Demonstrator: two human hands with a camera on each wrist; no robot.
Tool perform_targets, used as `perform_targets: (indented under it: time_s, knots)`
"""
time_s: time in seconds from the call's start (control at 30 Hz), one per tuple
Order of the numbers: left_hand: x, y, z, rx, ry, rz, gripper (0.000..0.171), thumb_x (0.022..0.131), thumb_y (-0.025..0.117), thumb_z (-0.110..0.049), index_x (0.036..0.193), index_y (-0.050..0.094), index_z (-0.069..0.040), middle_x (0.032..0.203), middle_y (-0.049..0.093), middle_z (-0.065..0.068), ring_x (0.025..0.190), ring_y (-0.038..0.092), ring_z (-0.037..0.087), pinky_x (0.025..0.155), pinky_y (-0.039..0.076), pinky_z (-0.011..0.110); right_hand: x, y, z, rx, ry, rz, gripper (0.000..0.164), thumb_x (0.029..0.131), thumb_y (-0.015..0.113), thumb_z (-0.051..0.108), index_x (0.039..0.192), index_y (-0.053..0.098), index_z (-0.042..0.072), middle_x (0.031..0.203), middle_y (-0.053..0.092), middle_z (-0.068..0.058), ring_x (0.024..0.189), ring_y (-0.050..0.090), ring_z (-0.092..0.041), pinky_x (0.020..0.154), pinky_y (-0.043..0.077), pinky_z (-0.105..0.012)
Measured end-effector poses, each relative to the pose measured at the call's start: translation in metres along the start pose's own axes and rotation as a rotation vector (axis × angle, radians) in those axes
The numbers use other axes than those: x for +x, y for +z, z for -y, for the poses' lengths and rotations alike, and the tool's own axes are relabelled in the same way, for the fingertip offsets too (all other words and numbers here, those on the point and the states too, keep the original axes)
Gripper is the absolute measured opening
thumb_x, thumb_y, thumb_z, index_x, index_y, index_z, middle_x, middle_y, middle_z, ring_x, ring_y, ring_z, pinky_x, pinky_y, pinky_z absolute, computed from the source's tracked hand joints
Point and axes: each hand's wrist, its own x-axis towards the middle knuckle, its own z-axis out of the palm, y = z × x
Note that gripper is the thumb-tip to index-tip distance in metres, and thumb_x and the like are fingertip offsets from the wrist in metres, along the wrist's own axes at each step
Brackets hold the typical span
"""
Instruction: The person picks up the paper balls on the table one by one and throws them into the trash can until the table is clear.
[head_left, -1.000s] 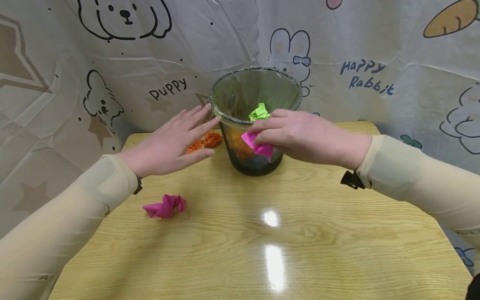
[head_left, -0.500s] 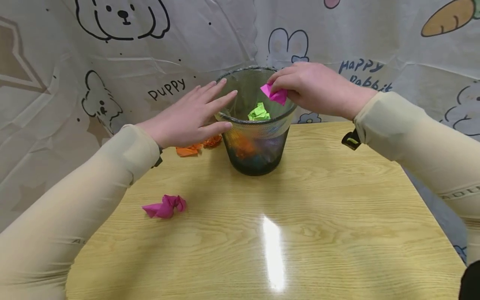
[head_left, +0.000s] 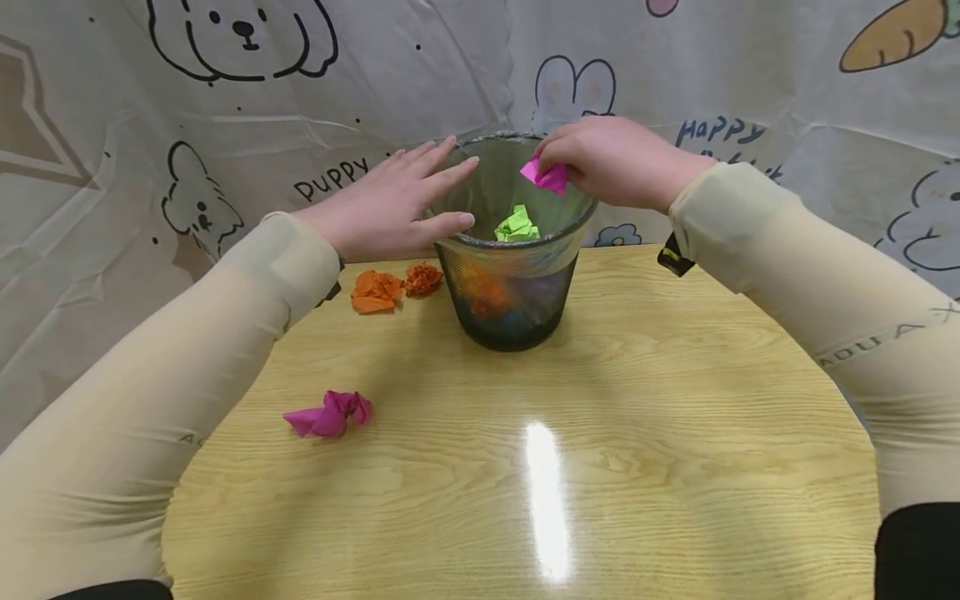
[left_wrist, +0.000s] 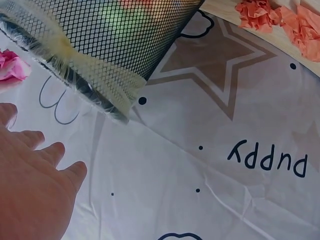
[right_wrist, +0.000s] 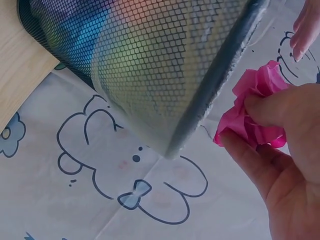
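A crumpled pink paper (head_left: 547, 176) is pinched between the thumb and fingers of my right hand (head_left: 618, 162), above the mouth of a black mesh wastebasket (head_left: 513, 308). In the right wrist view the pink paper (right_wrist: 255, 107) is apart from the basket's rim (right_wrist: 215, 85). My left hand (head_left: 397, 200) is spread with straight fingers by the basket's left rim and holds nothing. Whether it touches the rim cannot be told from the head view; the left wrist view shows the fingers (left_wrist: 52, 152) apart from it. Inside the lined basket, a green crumpled paper (head_left: 517, 225) lies on top of other coloured papers.
Two orange crumpled papers, one larger (head_left: 376, 292) and one smaller (head_left: 423, 279), lie on the wooden table (head_left: 637, 417) left of the basket. Nearer the front is another pink crumpled paper (head_left: 330, 414). A patterned cloth (head_left: 450, 75) hangs behind the table.
My right hand has lifted the pink paper from in front of the basket to above its opening. My left hand has moved up and right along the rim, uncovering the orange papers.
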Motion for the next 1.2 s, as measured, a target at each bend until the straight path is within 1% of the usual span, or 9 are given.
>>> perform_targets:
  time_s: [0.17, 0.3, 0.5, 0.77, 1.1, 1.2]
  knots:
    - [0.001, 0.003, 0.0, -0.002, -0.003, 0.009, 0.078, 0.104, 0.029, -0.067, 0.166, 0.004, -0.026, 0.17, -0.01, 0.008, 0.156, -0.004, 0.033, 0.125, -0.002, 0.052, 0.004, 0.005, -0.002, -0.018, 0.032, 0.05, 0.025, 0.097, 0.059, -0.007, 0.116, 0.074, 0.001, 0.134, 0.065, -0.018, 0.12, 0.061, -0.039, 0.104, 0.048, -0.052]
    - [-0.001, 0.004, 0.001, -0.01, -0.007, 0.01, 0.077, 0.104, 0.029, -0.066, 0.166, 0.004, -0.027, 0.17, -0.01, 0.008, 0.156, -0.005, 0.033, 0.124, -0.002, 0.052, 0.006, 0.007, -0.003, -0.033, 0.044, 0.069, 0.026, 0.098, 0.059, -0.007, 0.117, 0.074, 0.001, 0.139, 0.062, -0.018, 0.123, 0.059, -0.04, 0.106, 0.047, -0.053]
    - [-0.001, 0.004, 0.002, -0.014, -0.003, 0.004, 0.077, 0.104, 0.028, -0.067, 0.166, 0.003, -0.027, 0.17, -0.011, 0.008, 0.156, -0.006, 0.031, 0.124, -0.003, 0.051, 0.006, 0.008, -0.002, -0.034, 0.064, 0.081, 0.027, 0.097, 0.06, -0.008, 0.118, 0.074, 0.002, 0.141, 0.06, -0.018, 0.124, 0.059, -0.04, 0.105, 0.048, -0.052]
    - [0.0, 0.005, 0.001, -0.007, 0.0, 0.004, 0.077, 0.105, 0.029, -0.066, 0.166, 0.003, -0.027, 0.17, -0.011, 0.008, 0.156, -0.005, 0.032, 0.124, -0.003, 0.051, 0.007, 0.011, -0.002, -0.023, 0.086, 0.104, 0.028, 0.097, 0.062, -0.006, 0.12, 0.074, 0.004, 0.143, 0.058, -0.018, 0.124, 0.059, -0.039, 0.103, 0.05, -0.052]
    - [-0.001, 0.006, 0.0, -0.011, -0.006, 0.004, 0.077, 0.105, 0.029, -0.066, 0.166, 0.003, -0.027, 0.17, -0.011, 0.007, 0.156, -0.005, 0.032, 0.124, -0.003, 0.051, 0.006, 0.012, -0.003, -0.026, 0.09, 0.129, 0.033, 0.098, 0.062, -0.003, 0.128, 0.072, 0.007, 0.143, 0.057, -0.019, 0.125, 0.058, -0.04, 0.105, 0.047, -0.054]
    - [-0.001, 0.006, 0.001, -0.007, -0.002, 0.002, 0.077, 0.105, 0.029, -0.066, 0.166, 0.003, -0.026, 0.17, -0.011, 0.007, 0.156, -0.005, 0.032, 0.124, -0.003, 0.051, 0.006, 0.012, -0.003, -0.024, 0.098, 0.137, 0.037, 0.099, 0.062, -0.002, 0.133, 0.069, 0.009, 0.144, 0.056, -0.018, 0.124, 0.058, -0.04, 0.106, 0.046, -0.056]
